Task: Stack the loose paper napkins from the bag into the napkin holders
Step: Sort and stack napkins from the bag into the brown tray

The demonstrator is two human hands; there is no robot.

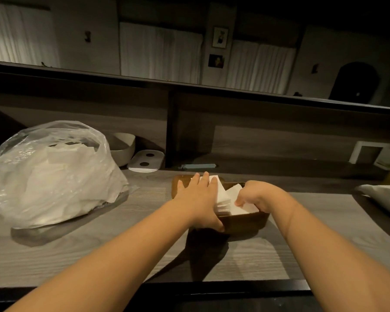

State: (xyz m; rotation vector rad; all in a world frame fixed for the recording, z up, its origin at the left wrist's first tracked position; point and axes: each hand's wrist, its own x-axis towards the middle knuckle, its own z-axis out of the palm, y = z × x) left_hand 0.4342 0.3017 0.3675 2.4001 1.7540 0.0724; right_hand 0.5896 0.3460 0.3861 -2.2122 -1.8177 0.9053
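Observation:
A brown wooden napkin holder sits on the grey wood-grain counter, with white paper napkins stacked inside it. My left hand lies flat on the left part of the stack, fingers straight, thumb against the holder's near wall. My right hand is curled, its fingertips pinching the near edge of the napkins on the right side. A clear plastic bag full of loose white napkins stands to the left on the counter.
A white bowl and a white lid with two dark holes sit behind the bag in the shelf recess. A white object juts in at the right edge. The counter's dark front edge runs below my arms.

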